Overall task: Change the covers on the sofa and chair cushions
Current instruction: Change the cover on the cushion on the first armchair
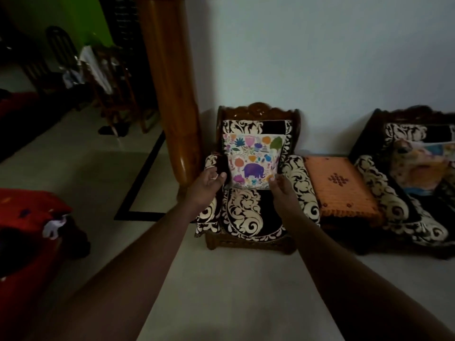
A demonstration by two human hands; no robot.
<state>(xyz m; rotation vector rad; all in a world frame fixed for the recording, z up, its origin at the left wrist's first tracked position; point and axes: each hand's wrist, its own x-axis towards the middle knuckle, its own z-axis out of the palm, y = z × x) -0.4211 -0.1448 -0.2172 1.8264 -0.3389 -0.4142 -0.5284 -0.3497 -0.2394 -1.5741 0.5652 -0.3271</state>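
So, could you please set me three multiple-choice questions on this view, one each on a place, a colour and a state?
1. Where is the printed cushion?
A. on the floor
B. upright against the back of the armchair
C. on the orange stool

2. What colour is the elephant on that cushion?
A. purple
B. green
C. red

3. How are the left hand and right hand?
A. both gripping the cushion
B. one holding a cloth
C. both open, holding nothing

Answers: 1 B, the cushion stands on the seat and leans on the backrest. 2 A, the elephant in the lower half of the print is purple. 3 C, the fingers are relaxed at either lower corner of the cushion and are not closed round it.
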